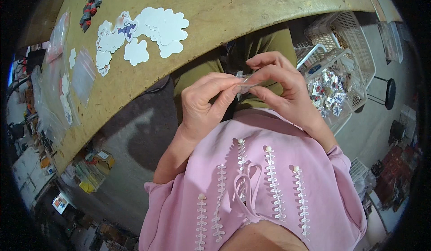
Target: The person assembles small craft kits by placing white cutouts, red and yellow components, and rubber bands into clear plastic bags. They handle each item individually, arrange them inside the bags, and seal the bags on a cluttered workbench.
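At about half past nine, large clear plastic bags (47, 100) lie along the left end of the brown table (193, 13), and just to their right is a smaller clear bag (83, 76). Between ten and eleven o'clock, a row of small grey-and-red pieces (92, 7) runs up toward the table's far edge. Right of and below that row, some cloud-shaped cards with printed figures (127, 27) lie overlapping, one bearing a purple figure. Toward eleven o'clock, they meet a fanned pile of plain white cards (166, 28), with a single white card (136, 52) just below. Near the centre, off the table and above the person's lap, the left hand (197, 102) grips the left side of a small clear plastic piece (245, 88) between thumb and fingers; the piece sits at about half past one. At two o'clock, the right hand (285, 85) has its thumb and forefinger bent around the piece's right end; whether they pinch it or only touch it, I cannot tell. Beyond this hand, between two and three o'clock, small colourful printed pieces (330, 91) fill a clear container beside a white plastic basket (369, 64). A black stool (390, 93) stands at three o'clock.
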